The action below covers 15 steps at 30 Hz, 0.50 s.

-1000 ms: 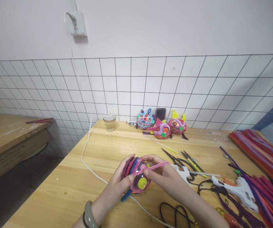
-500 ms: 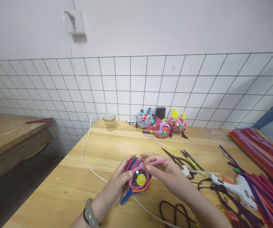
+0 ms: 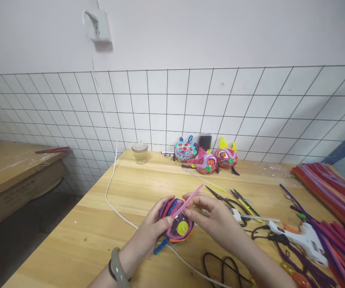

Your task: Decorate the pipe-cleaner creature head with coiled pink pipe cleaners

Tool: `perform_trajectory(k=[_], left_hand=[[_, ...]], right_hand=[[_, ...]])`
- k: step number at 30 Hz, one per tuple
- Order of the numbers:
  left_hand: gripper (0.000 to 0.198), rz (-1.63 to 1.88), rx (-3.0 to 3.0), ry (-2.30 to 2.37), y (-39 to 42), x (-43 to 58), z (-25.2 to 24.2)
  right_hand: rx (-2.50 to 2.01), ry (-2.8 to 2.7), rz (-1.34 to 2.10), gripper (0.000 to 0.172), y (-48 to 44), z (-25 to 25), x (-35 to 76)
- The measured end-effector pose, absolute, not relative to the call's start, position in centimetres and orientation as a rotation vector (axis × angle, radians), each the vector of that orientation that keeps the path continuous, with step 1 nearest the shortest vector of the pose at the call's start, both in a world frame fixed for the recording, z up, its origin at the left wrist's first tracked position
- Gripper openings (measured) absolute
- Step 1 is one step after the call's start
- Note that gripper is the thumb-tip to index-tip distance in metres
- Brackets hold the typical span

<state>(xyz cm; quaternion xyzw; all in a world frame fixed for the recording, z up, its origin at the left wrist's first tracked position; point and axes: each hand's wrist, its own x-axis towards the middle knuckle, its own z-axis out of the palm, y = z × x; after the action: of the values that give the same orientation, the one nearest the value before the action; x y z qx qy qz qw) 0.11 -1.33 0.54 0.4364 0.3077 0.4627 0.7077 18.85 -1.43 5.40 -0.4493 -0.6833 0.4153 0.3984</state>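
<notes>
Well in from the table's (image 3: 94, 228) left edge, the left hand (image 3: 148, 228) curls its fingers round the ball (image 3: 180, 227); the right hand (image 3: 212, 216), fingers slightly parted, touches the pink strip (image 3: 194, 195), its grip unclear.

A small rounded ornament (image 3: 174, 231), banded in magenta, purple, blue and pink with orange along its lower edge, is held in the left fingers (image 3: 163, 226), its glossy dark patch and yellow coiled disc (image 3: 182, 228) showing. A fuzzy blue stub (image 3: 160, 247) juts from its lower left. A straight pink strip (image 3: 194, 195) slants from the patch's rim between the right fingers (image 3: 195, 218), its far end free.
</notes>
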Motion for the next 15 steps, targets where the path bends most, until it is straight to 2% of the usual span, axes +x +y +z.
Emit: perform_trajectory(k=[3, 7, 15], left_hand=[[0.047, 1.018, 1.017, 0.698, -1.3, 0.1, 0.2], [0.047, 1.046, 1.02, 0.71, -1.2, 0.0, 0.5], [0.047, 1.092, 1.028, 0.721, -1.2, 0.0, 1.1]], right_hand=[[-1.16, -1.696, 1.062, 0.022, -1.4, 5.3, 18.8], [-1.089, -1.741, 1.032, 0.016, -1.7, 5.7, 18.5], [-1.069, -1.873, 0.952, 0.015, -2.3, 6.3, 18.2]])
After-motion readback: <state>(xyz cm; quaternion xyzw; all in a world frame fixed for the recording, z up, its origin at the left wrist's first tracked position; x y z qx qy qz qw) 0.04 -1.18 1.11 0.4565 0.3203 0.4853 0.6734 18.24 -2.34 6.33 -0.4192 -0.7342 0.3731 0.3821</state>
